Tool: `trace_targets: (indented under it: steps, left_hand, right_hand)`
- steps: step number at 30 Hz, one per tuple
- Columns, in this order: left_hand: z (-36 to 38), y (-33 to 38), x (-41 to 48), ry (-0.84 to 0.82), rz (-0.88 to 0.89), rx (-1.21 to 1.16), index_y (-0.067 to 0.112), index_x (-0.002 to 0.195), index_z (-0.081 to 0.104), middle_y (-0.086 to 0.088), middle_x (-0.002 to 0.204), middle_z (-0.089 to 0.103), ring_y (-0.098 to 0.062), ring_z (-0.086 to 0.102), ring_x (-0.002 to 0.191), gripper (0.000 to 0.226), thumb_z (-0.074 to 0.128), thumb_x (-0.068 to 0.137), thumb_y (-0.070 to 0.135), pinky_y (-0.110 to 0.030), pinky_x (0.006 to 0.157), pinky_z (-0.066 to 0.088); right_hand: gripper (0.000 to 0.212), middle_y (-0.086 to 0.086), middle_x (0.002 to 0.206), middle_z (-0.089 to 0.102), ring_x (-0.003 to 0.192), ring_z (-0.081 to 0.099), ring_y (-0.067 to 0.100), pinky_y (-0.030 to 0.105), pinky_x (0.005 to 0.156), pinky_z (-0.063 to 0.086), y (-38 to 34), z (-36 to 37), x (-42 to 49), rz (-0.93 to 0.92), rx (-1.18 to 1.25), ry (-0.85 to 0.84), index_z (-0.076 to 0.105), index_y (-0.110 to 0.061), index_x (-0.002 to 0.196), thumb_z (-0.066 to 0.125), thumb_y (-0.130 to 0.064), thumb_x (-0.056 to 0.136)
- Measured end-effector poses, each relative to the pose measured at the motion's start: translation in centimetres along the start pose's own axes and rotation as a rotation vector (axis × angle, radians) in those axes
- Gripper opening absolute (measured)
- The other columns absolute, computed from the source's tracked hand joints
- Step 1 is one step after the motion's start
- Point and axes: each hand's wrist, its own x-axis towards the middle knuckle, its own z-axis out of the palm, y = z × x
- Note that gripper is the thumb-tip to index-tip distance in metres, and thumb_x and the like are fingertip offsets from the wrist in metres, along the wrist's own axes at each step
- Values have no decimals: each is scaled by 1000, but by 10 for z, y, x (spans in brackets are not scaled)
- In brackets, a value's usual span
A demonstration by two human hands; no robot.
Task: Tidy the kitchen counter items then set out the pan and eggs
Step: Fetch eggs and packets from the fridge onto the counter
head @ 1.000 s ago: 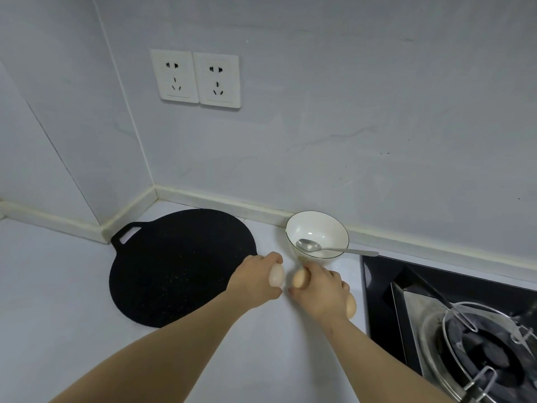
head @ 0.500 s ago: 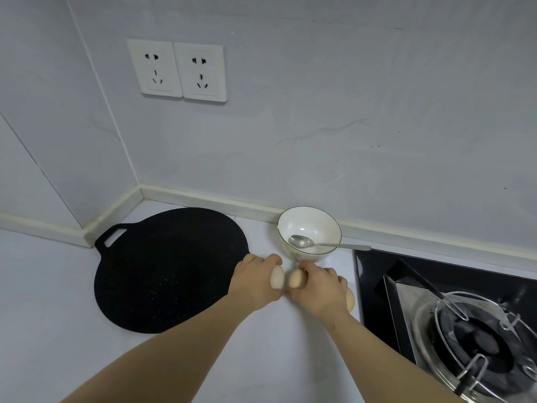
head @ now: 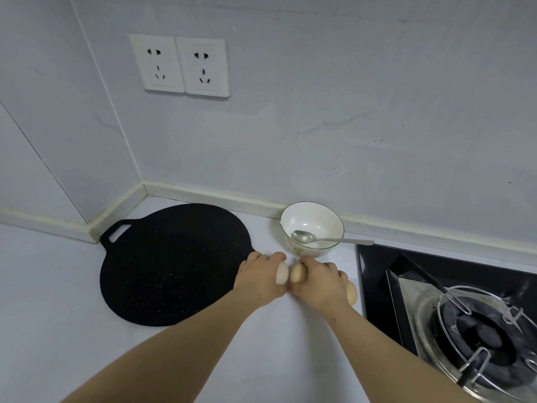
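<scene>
A flat black pan (head: pixel 171 266) with a loop handle lies on the white counter (head: pixel 43 301) in the corner. My left hand (head: pixel 260 279) grips a pale egg (head: pixel 282 273) at the pan's right edge. Right beside it, my right hand (head: pixel 318 282) holds a tan egg (head: pixel 297 273), and the two eggs nearly touch. A third, brown egg (head: pixel 351 292) shows past the right hand's outer side; whether that hand holds it is unclear. Just behind the hands stands a white bowl (head: pixel 312 225) with a metal spoon (head: pixel 322 238) in it.
A black gas hob (head: pixel 430 274) with a steel burner ring (head: pixel 479 341) takes up the right side, close to my right hand. Two wall sockets (head: pixel 178 65) sit above the pan. The tiled wall runs along the back of the counter.
The hands and eggs stay together by the bowl, sinking slightly toward the counter. The view shifted a little; nothing else moved.
</scene>
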Motion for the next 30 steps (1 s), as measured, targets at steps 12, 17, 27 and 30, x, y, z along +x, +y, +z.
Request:
trace_targets:
  steps: [12,17,27,30]
  left_hand:
    - [-16,-7,-29,-34,2,-122,27,139,29,0,131,44,-25,39,121,66,62,82,24,-35,97,40]
    - [-27,-18,-65,36,-24,-150,25,138,34,-1,127,47,-22,42,116,58,57,85,21,-33,96,42]
    - [-35,-71,-174,221,-248,-269,27,142,30,1,136,47,-16,42,126,58,54,91,17,-27,102,39]
    - [-39,-87,-207,312,-270,-274,23,139,37,2,136,48,-14,45,124,49,52,93,18,-22,102,36]
  right_hand:
    - [59,-5,135,50,125,36,22,31,98,26,-10,-15,-24,-8,100,35,44,-28,134,46,-48,79]
    - [44,-2,127,54,119,41,24,31,95,29,-26,-14,-53,-81,130,75,46,-25,129,52,-33,86]
    - [37,-4,122,55,112,53,16,27,95,43,-87,32,-126,-246,312,-161,52,-22,123,58,-21,87]
    - [31,-1,120,56,101,52,13,20,85,41,-103,50,-140,-239,368,-258,52,-21,121,55,-22,90]
